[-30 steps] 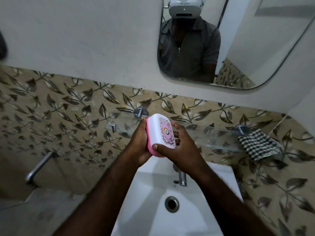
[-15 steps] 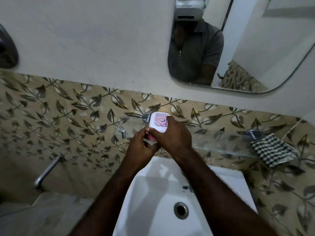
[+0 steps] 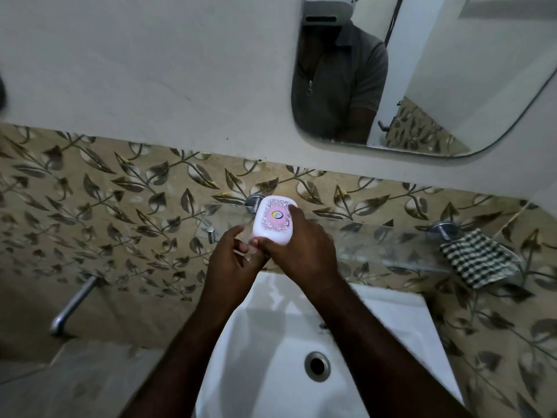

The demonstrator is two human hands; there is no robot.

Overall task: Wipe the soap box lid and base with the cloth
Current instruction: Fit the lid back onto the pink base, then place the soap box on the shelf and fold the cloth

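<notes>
At the lower left of the frame a metal tap (image 3: pixel 73 303) stuck out from the leaf-patterned tiles (image 3: pixel 90 206), untouched. Near the centre, the left hand (image 3: pixel 232 263) was half curled with its fingers loosely bent beside the lower end of the soap box (image 3: pixel 272 220), touching it at most lightly; whether it gripped anything could not be told. Just right of it, the right hand (image 3: pixel 301 248) held the box, thumb under the near end and fingers wrapped over its right edge, the patterned lid facing the camera, above the white sink (image 3: pixel 271 342) and in front of the glass shelf (image 3: pixel 376 236). At the right edge the checked cloth (image 3: pixel 479 257) lay on the shelf, well apart from both hands. Wiping seemed not yet begun; the next move probably called for opening the box and fetching the cloth.
</notes>
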